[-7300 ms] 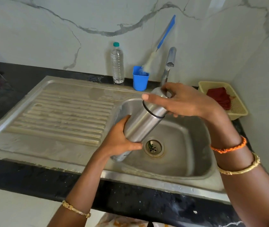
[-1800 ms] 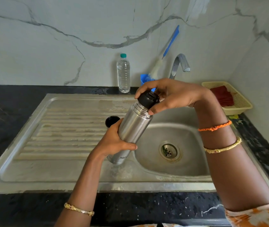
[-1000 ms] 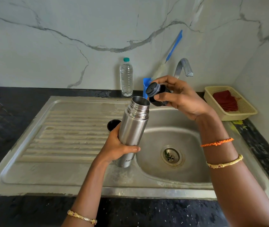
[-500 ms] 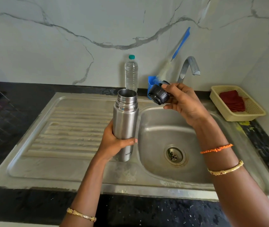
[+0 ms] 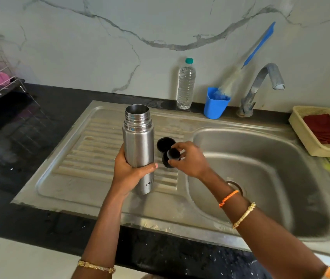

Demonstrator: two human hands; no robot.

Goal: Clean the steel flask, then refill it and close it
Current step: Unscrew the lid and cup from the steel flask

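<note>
right hand [image 5: 192, 160] lowered one stopper [image 5: 171, 157]; one flask [image 5: 139, 147] upright.

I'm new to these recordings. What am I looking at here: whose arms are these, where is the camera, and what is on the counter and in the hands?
There is no machine here: these are a person's two bare arms, filmed by one wide-angle camera worn on their head, looking down at a kitchen sink.

The left hand has its grip round an open steel flask, held upright over the draining board. The right hand holds the flask's small black stopper low beside it, just in front of a black cap that sits on the board.

Along the wall stand a clear water bottle, a blue cup with a bottle brush in it, and the tap. A yellow basket holding a red cloth sits at the right.
</note>
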